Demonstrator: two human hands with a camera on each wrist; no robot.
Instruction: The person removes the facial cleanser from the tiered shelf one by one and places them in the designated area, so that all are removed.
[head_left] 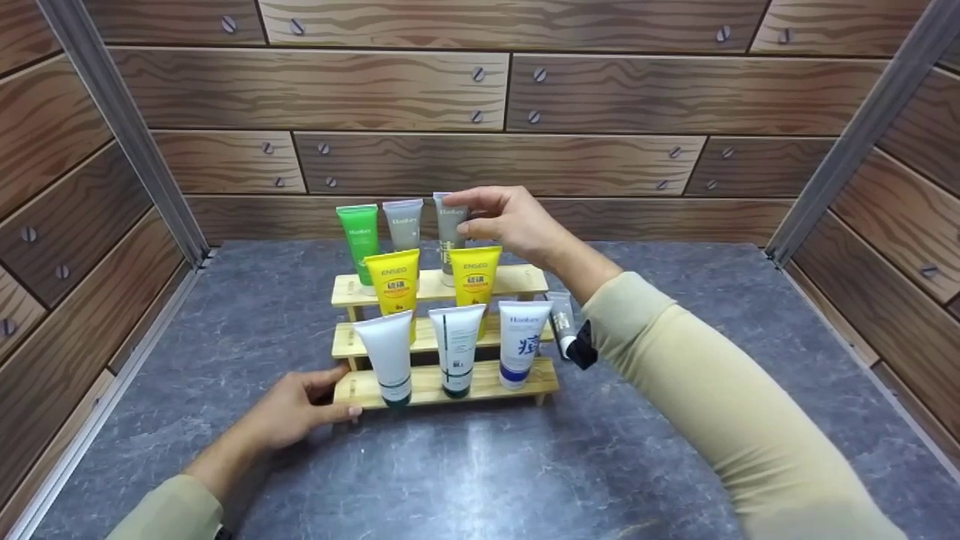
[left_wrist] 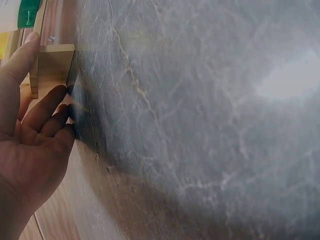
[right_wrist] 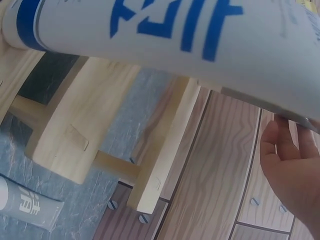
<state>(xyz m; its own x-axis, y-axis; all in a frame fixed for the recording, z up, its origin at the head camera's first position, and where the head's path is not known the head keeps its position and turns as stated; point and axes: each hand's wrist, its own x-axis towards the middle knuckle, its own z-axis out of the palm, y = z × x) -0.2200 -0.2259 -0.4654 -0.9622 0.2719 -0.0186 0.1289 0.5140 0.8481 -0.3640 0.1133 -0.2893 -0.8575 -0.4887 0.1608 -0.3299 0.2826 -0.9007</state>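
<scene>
A three-step wooden display rack [head_left: 450, 386] stands on the table, carrying several squeeze tubes. At the upper right end of a grey tube [head_left: 450, 225] on the top step, my right hand [head_left: 517, 221] pinches it between thumb and fingers; the tube stands upright. My left hand [head_left: 289, 409] holds the left end of the bottom step, thumb at the front and other fingers behind. In the left wrist view, the left hand's thumb [left_wrist: 22, 57] lies along the step's edge. A white tube with blue print [right_wrist: 175, 35] covers much of the right wrist view.
Beside the green tube [head_left: 360, 240] on the top step is a second grey tube [head_left: 405, 225]. Yellow tubes [head_left: 395, 281] occupy the middle step, white ones [head_left: 456, 345] the bottom. Another grey tube [head_left: 561, 319] lies right of the rack. Wood-patterned walls [head_left: 480, 90] enclose the table.
</scene>
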